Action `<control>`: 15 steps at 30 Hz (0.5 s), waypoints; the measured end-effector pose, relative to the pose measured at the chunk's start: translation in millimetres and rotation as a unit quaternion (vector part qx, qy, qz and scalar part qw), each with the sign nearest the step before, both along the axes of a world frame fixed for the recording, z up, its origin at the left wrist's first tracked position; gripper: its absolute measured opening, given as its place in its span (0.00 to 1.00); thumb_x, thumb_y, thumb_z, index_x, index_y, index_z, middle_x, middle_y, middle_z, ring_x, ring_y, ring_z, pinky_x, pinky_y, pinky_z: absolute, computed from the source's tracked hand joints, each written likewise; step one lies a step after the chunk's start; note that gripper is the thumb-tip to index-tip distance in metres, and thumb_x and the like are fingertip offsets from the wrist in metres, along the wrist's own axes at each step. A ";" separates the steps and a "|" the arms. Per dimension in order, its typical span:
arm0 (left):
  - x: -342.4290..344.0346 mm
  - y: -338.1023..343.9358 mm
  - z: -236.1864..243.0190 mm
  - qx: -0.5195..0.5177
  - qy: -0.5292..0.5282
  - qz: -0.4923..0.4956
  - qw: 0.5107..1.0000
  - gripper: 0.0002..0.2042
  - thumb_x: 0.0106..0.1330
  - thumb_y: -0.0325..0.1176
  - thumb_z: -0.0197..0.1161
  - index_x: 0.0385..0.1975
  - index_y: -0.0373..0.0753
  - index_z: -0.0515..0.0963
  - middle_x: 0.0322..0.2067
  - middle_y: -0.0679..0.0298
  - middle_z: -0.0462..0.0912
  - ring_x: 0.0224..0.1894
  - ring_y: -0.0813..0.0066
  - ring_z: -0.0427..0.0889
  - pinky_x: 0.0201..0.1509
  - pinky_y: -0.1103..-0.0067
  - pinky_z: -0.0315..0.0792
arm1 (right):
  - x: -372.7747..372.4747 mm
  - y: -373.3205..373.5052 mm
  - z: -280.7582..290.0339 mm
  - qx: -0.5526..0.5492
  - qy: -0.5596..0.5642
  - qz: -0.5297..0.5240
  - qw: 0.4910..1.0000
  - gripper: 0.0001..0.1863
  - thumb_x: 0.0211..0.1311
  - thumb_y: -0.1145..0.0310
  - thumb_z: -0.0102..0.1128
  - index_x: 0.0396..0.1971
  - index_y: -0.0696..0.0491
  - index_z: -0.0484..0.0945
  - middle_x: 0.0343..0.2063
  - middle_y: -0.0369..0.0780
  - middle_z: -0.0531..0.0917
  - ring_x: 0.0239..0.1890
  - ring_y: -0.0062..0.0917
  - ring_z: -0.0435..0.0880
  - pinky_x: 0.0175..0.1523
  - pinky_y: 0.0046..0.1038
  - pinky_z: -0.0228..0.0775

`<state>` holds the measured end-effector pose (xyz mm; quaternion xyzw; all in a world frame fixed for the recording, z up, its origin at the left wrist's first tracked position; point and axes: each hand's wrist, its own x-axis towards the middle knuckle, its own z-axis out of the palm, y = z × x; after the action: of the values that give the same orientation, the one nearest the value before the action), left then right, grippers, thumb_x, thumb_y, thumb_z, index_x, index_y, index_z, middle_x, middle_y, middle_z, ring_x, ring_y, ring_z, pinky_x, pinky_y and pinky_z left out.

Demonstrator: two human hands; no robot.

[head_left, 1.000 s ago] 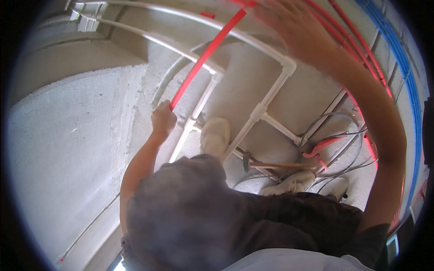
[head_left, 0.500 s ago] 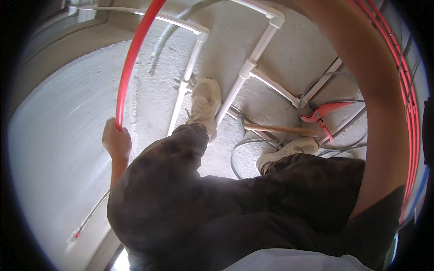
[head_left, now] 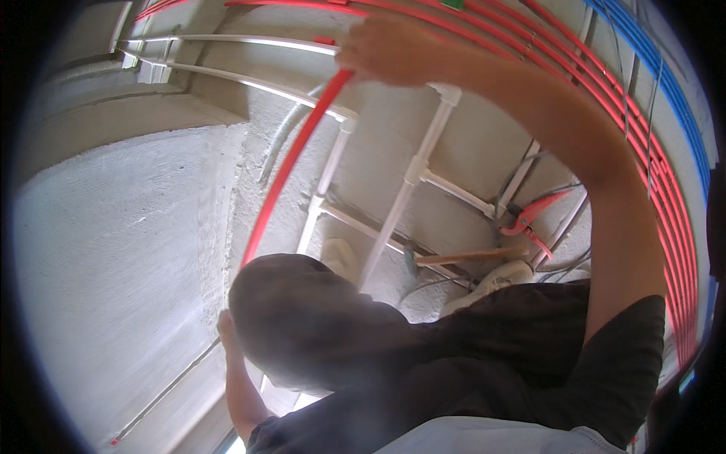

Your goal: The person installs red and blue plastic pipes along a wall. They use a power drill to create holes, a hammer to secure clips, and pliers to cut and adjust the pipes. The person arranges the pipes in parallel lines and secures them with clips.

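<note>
A red pipe (head_left: pixel 291 165) slants down from my right hand (head_left: pixel 389 51), which is closed around its upper end at the top of the view. Its lower part passes out of sight behind my raised dark-trousered knee (head_left: pixel 283 291). My left hand (head_left: pixel 225 325) is beside that knee, mostly covered by it, so its fingers and any hold on the pipe are hidden. On the floor to the right lie red-handled pipe cutters (head_left: pixel 533 216) and a hammer (head_left: pixel 469 255) with a wooden handle.
White pipes with joints (head_left: pixel 416 170) run across the concrete floor between my shoes. Several red pipes (head_left: pixel 605 94) and blue pipes (head_left: pixel 669 72) line the wall at upper right. A pale wall (head_left: pixel 121 250) rises on the left. Dark cable curls near the cutters.
My right hand has come into view at the top, holding the pipe. My left hand has moved down behind the knee. The knee is higher, and the view has shifted.
</note>
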<state>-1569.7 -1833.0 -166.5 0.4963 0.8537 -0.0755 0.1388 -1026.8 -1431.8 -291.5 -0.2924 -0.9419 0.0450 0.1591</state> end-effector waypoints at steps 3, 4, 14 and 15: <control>-79.2 -51.7 -16.9 0.001 -0.044 -0.023 0.999 0.07 0.64 0.18 0.51 0.35 0.29 0.78 0.35 0.42 0.80 0.41 0.41 0.77 0.51 0.56 0.71 | -72.4 -13.5 -28.1 0.040 0.082 0.046 0.995 0.19 0.72 0.49 0.58 0.42 0.51 0.78 0.40 0.40 0.80 0.54 0.38 0.79 0.63 0.43 0.70; -163.1 -96.7 -43.3 -0.044 0.037 -0.037 0.998 0.07 0.64 0.17 0.50 0.34 0.28 0.77 0.35 0.42 0.79 0.41 0.40 0.77 0.49 0.57 0.70 | -99.0 -20.3 -27.8 0.009 0.092 0.061 0.994 0.19 0.73 0.49 0.58 0.42 0.52 0.78 0.41 0.41 0.80 0.54 0.38 0.80 0.65 0.44 0.68; -222.9 -62.0 -165.2 -0.013 -0.005 -0.078 0.997 0.04 0.60 0.21 0.54 0.29 0.32 0.77 0.32 0.45 0.81 0.39 0.40 0.80 0.45 0.55 0.73 | -201.4 -59.6 -120.3 -0.117 0.097 -0.356 0.922 0.38 0.63 0.55 0.71 0.70 0.54 0.68 0.64 0.52 0.72 0.69 0.49 0.69 0.69 0.54 0.63; -234.5 -63.2 -170.6 -0.040 -0.010 -0.076 0.996 0.04 0.60 0.22 0.54 0.29 0.32 0.77 0.32 0.45 0.81 0.39 0.40 0.80 0.46 0.55 0.73 | -207.0 -56.0 -125.3 -0.160 0.099 -0.356 0.915 0.35 0.62 0.58 0.71 0.67 0.56 0.70 0.61 0.52 0.74 0.67 0.49 0.70 0.68 0.52 0.64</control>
<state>-1804.2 -1896.2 -337.1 0.5543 0.8084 -0.1154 0.1609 -1233.8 -1487.8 -416.8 -0.6242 -0.7350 0.1644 0.2076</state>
